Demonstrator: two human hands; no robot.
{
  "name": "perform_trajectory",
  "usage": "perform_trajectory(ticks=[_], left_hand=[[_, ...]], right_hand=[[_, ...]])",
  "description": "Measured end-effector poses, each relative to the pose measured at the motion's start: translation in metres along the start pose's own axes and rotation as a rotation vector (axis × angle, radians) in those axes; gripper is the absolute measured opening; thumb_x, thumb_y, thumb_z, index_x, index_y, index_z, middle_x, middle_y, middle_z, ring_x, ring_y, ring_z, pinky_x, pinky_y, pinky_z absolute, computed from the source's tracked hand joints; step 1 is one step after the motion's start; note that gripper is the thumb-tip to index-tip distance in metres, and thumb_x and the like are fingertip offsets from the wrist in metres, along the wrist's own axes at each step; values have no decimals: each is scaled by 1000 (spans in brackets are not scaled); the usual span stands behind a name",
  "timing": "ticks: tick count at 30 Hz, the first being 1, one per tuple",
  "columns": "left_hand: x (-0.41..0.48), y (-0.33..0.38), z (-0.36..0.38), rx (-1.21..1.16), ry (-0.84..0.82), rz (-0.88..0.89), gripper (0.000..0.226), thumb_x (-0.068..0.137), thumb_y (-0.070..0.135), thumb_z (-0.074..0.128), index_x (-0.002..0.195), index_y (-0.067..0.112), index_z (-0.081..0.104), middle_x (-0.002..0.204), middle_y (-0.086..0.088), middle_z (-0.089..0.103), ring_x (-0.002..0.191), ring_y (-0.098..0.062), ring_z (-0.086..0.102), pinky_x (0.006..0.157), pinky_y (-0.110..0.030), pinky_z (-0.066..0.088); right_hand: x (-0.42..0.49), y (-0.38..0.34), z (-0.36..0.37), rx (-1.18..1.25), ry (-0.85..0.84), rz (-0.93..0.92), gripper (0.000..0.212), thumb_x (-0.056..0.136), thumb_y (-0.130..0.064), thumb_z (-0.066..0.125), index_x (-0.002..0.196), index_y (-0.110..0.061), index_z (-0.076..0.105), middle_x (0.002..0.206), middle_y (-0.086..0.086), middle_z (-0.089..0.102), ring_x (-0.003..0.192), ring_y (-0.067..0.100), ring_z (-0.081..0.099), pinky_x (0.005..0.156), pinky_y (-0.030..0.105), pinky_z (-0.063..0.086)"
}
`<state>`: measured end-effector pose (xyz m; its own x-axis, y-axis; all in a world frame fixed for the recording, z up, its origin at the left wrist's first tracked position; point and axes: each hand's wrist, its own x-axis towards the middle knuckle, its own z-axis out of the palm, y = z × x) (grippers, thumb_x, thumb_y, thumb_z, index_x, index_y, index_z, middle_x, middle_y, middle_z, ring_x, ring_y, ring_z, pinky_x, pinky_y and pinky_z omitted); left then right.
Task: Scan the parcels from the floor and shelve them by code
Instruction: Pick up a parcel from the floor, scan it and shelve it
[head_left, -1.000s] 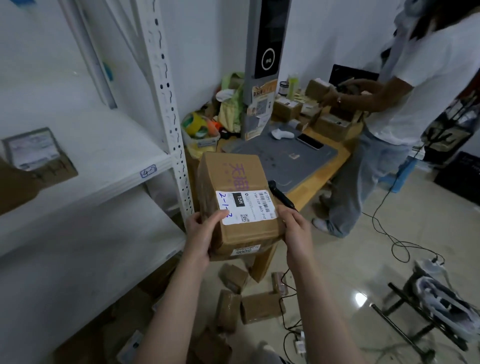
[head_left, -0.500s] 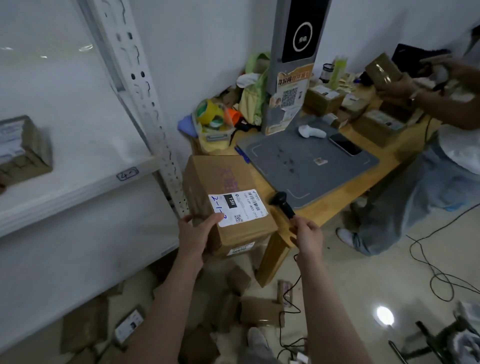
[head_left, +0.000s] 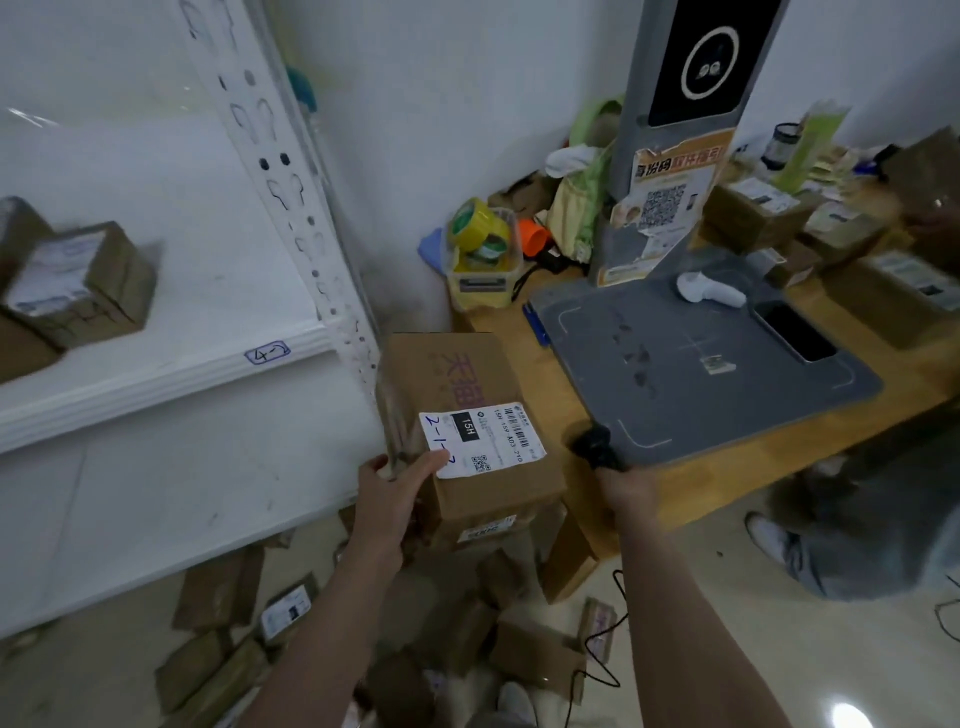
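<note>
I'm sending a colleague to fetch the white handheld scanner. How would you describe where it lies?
Find the tall grey kiosk with the round screen on the wooden table. On its flat grey base plate, near the post, lies the white handheld scanner, left of a black phone. It is the only white thing on the plate.

The floor (head_left: 701, 649) carries a loose scatter of brown parcels (head_left: 535, 654) beside a black cable (head_left: 602, 654). The white shelf (head_left: 218, 291), tagged 4-7, holds a labelled parcel (head_left: 83, 283). The wooden surface (head_left: 727, 478) bears a grey scanning mat (head_left: 701, 374).
</note>
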<state>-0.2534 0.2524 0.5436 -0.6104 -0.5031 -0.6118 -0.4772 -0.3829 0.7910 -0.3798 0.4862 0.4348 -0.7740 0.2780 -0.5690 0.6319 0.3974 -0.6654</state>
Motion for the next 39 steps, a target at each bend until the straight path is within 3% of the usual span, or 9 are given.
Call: perform_trajectory(ticks=[6, 11, 14, 18, 23, 27, 32, 37, 39], left_hand=[[-2, 2, -6, -33, 103, 17, 83, 83, 31, 79, 149, 17, 30, 97, 1, 53, 80, -15, 52, 59, -32, 43], [1, 5, -11, -51, 141, 16, 85, 83, 33, 79, 150, 17, 30, 105, -5, 52, 82, -13, 50, 63, -34, 45], [-1, 8, -11, -71, 139, 17, 84, 83, 32, 79, 150, 17, 31, 103, -2, 54, 84, -13, 52, 63, -34, 46], [-11, 9, -15, -95, 118, 18, 79, 84, 29, 78, 147, 17, 33, 99, 0, 56, 84, -15, 56, 58, -32, 46], [-24, 7, -37, -126, 79, 40, 80, 79, 32, 81, 144, 17, 36, 120, -8, 61, 96, -21, 62, 64, -35, 53], [-41, 5, -68, -199, 55, 83, 74, 82, 29, 77, 143, 14, 38, 125, -11, 63, 99, -22, 64, 63, -35, 54], [-60, -6, -121, -285, 92, 145, 74, 82, 27, 76, 144, 13, 39, 127, -12, 63, 104, -24, 63, 68, -37, 51], [-74, -23, -165, -412, 155, 223, 85, 80, 26, 77, 150, 17, 30, 138, -10, 55, 120, -28, 55, 78, -39, 52], [-81, -31, -178, -459, 161, 264, 101, 68, 30, 82, 152, 17, 27, 141, -9, 53, 123, -28, 55, 94, -48, 53]], right_hand=[[23, 15, 17, -121, -78, -45, 24, 88, -11, 56, 110, -4, 60, 94, 16, 63, 90, 35, 62, 75, 44, 51], [6, 4, 23, -23, -75, -85, 12, 91, -6, 54, 100, 1, 58, 79, 13, 56, 81, 32, 56, 69, 39, 45], [-15, -12, 22, 122, -3, -140, 10, 91, -10, 56, 101, -8, 58, 85, 13, 61, 79, 32, 59, 66, 37, 46], [-48, -41, 10, 257, 23, -320, 5, 90, -15, 65, 94, -16, 61, 76, 7, 61, 76, 30, 63, 68, 36, 48], [-103, -72, 12, 269, -50, -481, 16, 89, -17, 68, 102, -25, 62, 85, 2, 68, 77, 24, 64, 70, 42, 53], [-145, -75, 27, 286, -111, -524, 24, 90, -18, 68, 113, -17, 67, 99, 3, 71, 89, 23, 65, 74, 37, 52], [-212, -74, 43, 324, -174, -593, 17, 91, -16, 69, 93, -28, 57, 83, -12, 60, 75, 2, 54, 61, 20, 40], [-267, -62, 57, 327, -267, -673, 10, 90, -17, 70, 84, -21, 63, 73, 2, 63, 68, 17, 57, 63, 31, 45], [-288, -60, 64, 332, -287, -694, 11, 91, -19, 69, 83, -22, 62, 74, 1, 63, 67, 14, 57, 65, 30, 47]])
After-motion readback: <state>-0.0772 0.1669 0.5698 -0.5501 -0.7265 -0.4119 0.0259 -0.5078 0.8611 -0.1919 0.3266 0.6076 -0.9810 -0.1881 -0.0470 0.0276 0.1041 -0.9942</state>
